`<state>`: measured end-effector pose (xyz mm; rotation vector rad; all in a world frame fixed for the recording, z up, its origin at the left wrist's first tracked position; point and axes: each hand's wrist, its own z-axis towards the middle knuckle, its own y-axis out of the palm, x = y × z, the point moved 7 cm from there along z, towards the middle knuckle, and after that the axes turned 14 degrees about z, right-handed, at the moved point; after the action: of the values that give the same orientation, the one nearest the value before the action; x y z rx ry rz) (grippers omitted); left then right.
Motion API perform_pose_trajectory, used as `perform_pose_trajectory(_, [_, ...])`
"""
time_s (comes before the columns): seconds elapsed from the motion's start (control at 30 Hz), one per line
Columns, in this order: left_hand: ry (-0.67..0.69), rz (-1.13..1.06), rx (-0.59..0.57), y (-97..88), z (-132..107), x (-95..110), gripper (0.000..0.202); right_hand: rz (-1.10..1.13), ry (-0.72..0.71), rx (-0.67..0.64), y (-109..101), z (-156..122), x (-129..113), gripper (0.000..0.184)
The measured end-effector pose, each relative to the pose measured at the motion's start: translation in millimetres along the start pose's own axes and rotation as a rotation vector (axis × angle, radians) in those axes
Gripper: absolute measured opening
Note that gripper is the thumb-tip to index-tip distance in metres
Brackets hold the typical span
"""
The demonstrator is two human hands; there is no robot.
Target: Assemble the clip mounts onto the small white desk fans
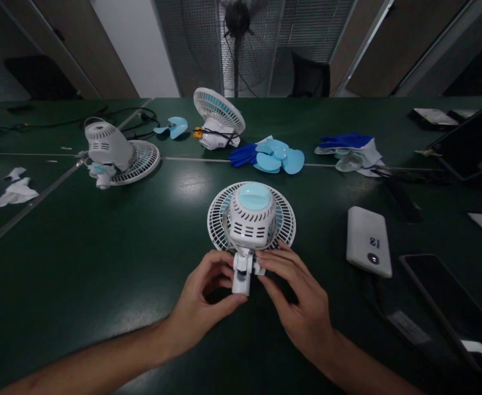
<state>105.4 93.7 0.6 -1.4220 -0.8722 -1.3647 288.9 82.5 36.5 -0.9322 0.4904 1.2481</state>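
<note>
A small white fan (251,216) with a light blue cap lies grille-down on the dark green table (101,263) in front of me. Its white clip bracket (241,274) points toward me. My left hand (202,299) curls around the bracket's end, thumb underneath and fingers above. My right hand (296,299) pinches the bracket's right side where it joins the motor housing.
Two more white fans (115,153) (218,120) lie farther back, with loose blue fan blades (278,156), blue gloves (350,144) and black cables. A white power bank (368,241) and a dark tablet (450,307) lie at the right. White scraps (16,189) sit at the left.
</note>
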Motion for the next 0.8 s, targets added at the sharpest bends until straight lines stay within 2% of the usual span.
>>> perform_pose_trajectory(0.1, [0.037,0.032,0.011,-0.7,-0.9,2.4,0.056,0.002,-0.013,-0.015,1.2,0.7,0.0,0.04])
perform_pose_trajectory(0.23, [0.079,0.109,0.015,-2.3,-0.3,7.6,0.05,-0.019,-0.028,0.049,-1.8,3.0,-1.6,0.034])
perform_pose_trajectory(0.37, [0.119,0.165,0.044,-4.7,-0.4,12.4,0.05,-0.006,0.062,0.1,-2.9,5.6,5.3,0.011])
perform_pose_trajectory(0.47, [0.139,0.219,0.054,-5.3,-1.4,14.8,0.041,-0.013,0.139,0.081,-1.1,6.1,11.6,0.019])
perform_pose_trajectory(0.6, [0.116,0.217,0.054,-5.9,-1.6,14.5,0.043,0.034,0.151,0.075,-3.3,4.8,10.2,0.009])
perform_pose_trajectory(0.73, [0.092,0.213,0.054,-6.6,-0.3,14.1,0.046,0.045,0.064,0.049,-4.6,3.8,0.4,0.029])
perform_pose_trajectory(0.8, [0.104,0.232,0.051,-6.6,0.1,15.2,0.045,0.024,0.053,0.05,-5.1,3.3,0.2,0.029])
